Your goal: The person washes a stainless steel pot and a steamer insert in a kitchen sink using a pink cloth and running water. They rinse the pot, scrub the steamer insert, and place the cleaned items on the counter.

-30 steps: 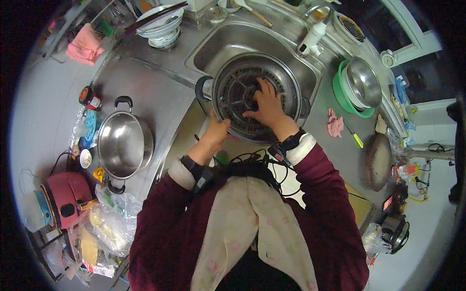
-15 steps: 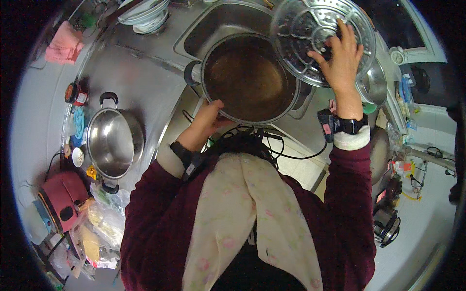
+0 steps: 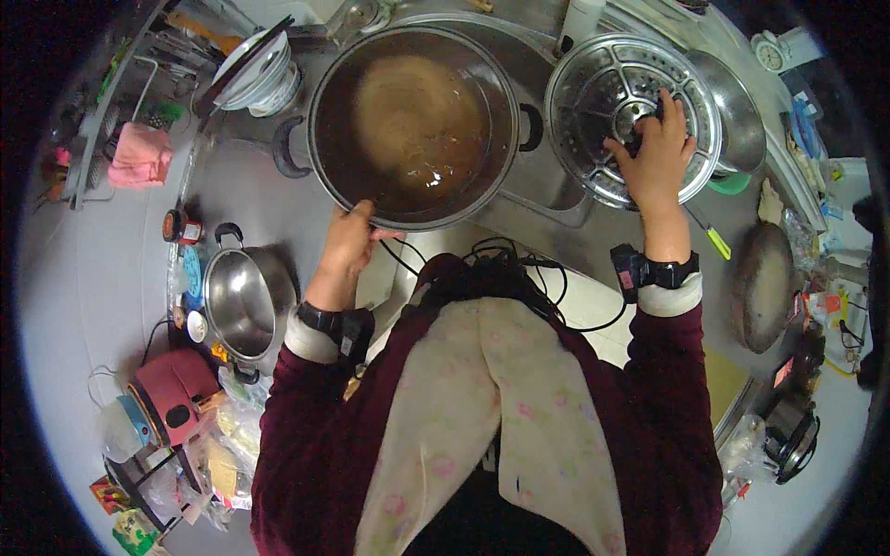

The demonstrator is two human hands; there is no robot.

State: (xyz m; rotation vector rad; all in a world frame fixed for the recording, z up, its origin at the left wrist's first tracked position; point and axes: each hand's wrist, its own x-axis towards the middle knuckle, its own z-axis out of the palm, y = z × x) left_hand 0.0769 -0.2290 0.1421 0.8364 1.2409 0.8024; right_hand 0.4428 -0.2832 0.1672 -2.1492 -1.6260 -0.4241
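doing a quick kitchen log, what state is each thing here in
Large pot: uncovered, brownish liquid inside
Steamer tray: off the large pot
Left hand: gripping large pot's near rim
Right hand: holding steamer tray
Small steel pot: uncovered
Bowls: stacked
Pink cloth: hanging

The steamer rack is silver, patterned with radial spokes and small dark holes. The big pot is dark-walled with black handles, its liquid brown. Towards the counter's left edge, the small pot shines silver. The sleeves are maroon, the cuffs white, the apron cream with pink flowers.
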